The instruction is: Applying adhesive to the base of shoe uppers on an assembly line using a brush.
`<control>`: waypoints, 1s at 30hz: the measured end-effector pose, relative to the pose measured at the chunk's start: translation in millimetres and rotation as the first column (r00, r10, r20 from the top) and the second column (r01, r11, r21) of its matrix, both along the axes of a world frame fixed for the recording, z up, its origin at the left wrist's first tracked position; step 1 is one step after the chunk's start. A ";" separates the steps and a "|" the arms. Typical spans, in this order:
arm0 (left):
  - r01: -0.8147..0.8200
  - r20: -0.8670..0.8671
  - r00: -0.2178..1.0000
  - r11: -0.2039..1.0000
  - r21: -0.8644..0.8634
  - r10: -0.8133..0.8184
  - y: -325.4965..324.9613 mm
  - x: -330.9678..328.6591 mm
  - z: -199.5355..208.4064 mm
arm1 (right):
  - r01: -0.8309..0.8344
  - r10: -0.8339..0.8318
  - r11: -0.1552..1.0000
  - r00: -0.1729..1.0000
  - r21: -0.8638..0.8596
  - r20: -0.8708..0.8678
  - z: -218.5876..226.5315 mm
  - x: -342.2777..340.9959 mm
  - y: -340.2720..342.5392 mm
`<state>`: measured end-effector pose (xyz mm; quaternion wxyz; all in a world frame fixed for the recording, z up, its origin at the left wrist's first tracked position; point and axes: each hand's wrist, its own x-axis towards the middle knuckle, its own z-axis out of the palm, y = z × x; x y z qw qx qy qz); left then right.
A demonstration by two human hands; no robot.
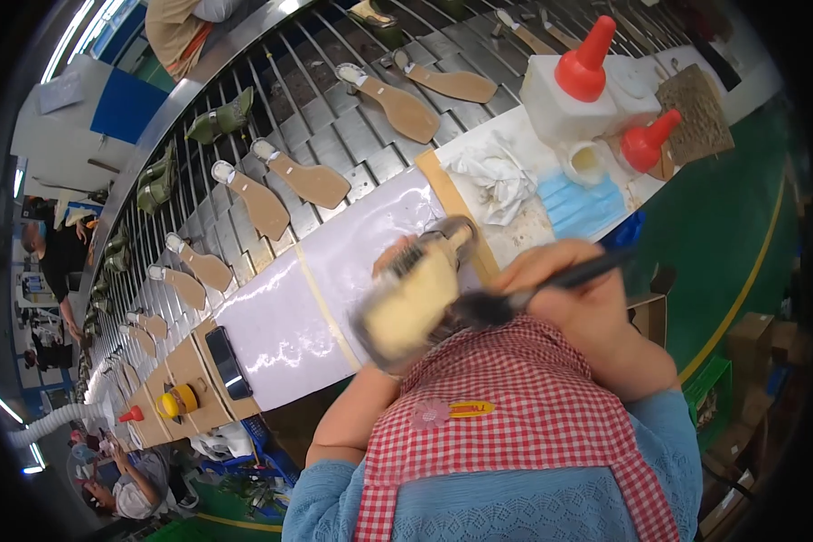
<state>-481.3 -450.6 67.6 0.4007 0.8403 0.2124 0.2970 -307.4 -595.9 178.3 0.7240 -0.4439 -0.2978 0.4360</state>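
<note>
Before my chest is a shoe (413, 309), sole side facing me, with a cream bottom and a dark, shiny edge; motion smears it. My left hand (394, 256) is closed around its far side, and the shoe covers most of those fingers. Between the fingers of my right hand (565, 287) is a brush (596, 268) with a black handle. Its dark head (481, 310) is at the shoe's right edge; blur hides whether they touch. Under both hands lies a white work board (275, 321), with a tan strip (443, 194) along its right side.
Beyond the board runs a slatted metal conveyor (334, 149) bearing tan soles (309, 181) and green shoes (221, 119). At right stand white bottles with red nozzles (589, 63), an open jar (587, 161), crumpled tissue (494, 181) and blue cloth (580, 203). A phone (228, 361) and yellow jar (178, 400) lie left.
</note>
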 end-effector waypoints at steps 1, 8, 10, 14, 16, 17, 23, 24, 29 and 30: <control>0.140 -0.161 0.978 0.990 0.027 -0.134 12.7 -9.5 6.0 | 0.067 -0.065 0.996 0.998 0.066 -0.022 -4.8 6.0 -0.6; 0.399 0.299 0.908 0.390 -0.830 -0.293 43.7 -1.0 34.1 | 0.046 -0.022 0.998 0.882 0.038 -0.470 -2.9 14.3 7.7; 0.426 0.293 0.879 0.345 -0.836 -0.375 34.8 5.1 45.7 | 0.082 -0.090 0.996 0.929 -0.037 -0.359 -3.8 8.0 11.9; 0.445 0.249 0.821 0.301 -0.844 -0.514 27.9 11.8 62.5 | 0.119 -0.121 0.993 0.980 0.018 0.159 0.6 -5.2 14.1; 0.455 0.236 0.806 0.313 -0.833 -0.543 27.8 12.4 66.7 | 0.142 -0.145 0.989 0.956 0.031 0.255 0.0 -6.6 13.4; 0.454 0.235 0.806 0.313 -0.834 -0.543 27.8 11.9 66.6 | 0.144 -0.170 0.985 0.899 0.095 0.403 1.3 -5.3 15.6; 0.474 0.246 0.793 0.312 -0.823 -0.557 25.6 9.8 58.1 | -0.091 0.042 0.995 0.794 0.051 0.606 11.9 5.3 7.5; 0.486 0.249 0.785 0.315 -0.815 -0.567 25.4 10.9 58.3 | -0.088 0.041 0.995 0.794 0.048 0.607 11.7 6.4 7.6; 0.486 0.247 0.771 0.292 -0.824 -0.588 23.2 13.3 61.2 | 0.029 -0.117 0.989 0.764 0.147 0.635 13.5 9.8 16.8; 0.487 0.244 0.767 0.291 -0.823 -0.593 23.4 14.0 60.5 | 0.064 -0.195 0.977 0.671 0.206 0.716 13.4 10.9 18.0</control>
